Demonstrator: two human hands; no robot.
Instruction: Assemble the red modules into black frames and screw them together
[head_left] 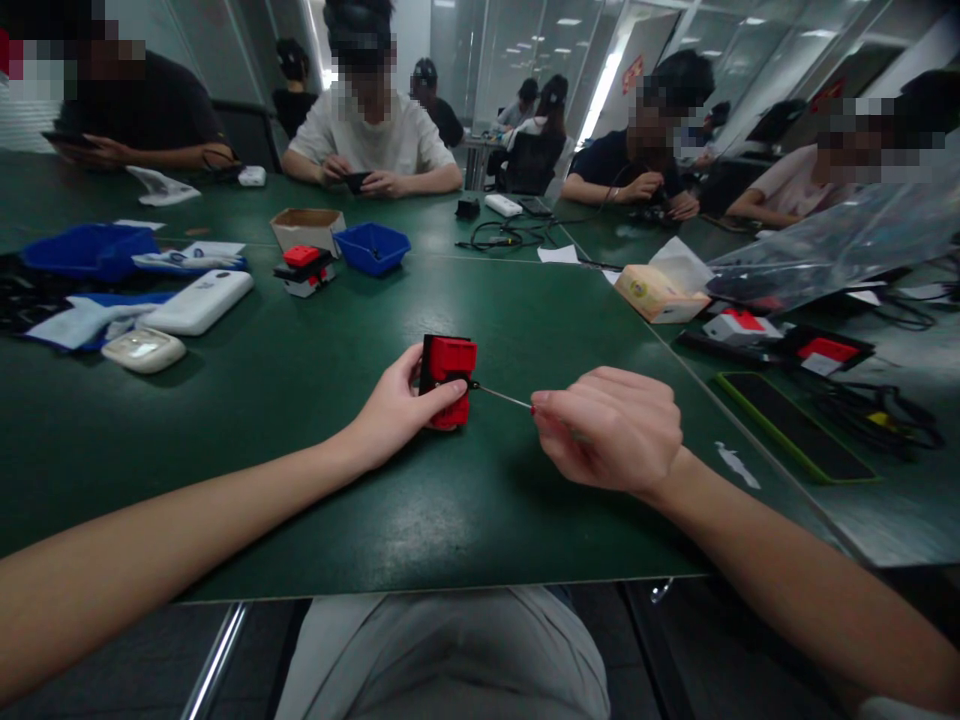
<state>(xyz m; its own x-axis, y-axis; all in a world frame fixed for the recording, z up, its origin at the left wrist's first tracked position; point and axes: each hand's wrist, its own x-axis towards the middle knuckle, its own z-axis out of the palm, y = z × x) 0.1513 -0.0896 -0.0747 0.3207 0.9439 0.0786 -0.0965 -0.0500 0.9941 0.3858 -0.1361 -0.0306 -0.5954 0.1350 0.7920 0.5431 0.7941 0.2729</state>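
Note:
My left hand (409, 405) is closed around a small red and black plastic block (454, 360), its thumb pressed across the front. The block is held just above or on the green table; I cannot tell which. In my right hand (611, 430) is a screwdriver (506, 397), its thin metal shaft pointing left and a bit of red showing at the fingertips. Most of its handle is hidden in the fist. The shaft's tip meets a small black part at the block's right side.
On the green table (360, 530) stand a blue bin (373, 250), a cardboard box (307, 228) and another red-topped block (304, 268). At left lies a white power bank (202, 303). A tissue box (660, 292) and a green-edged black mat (795, 428) lie right. Several people sit opposite.

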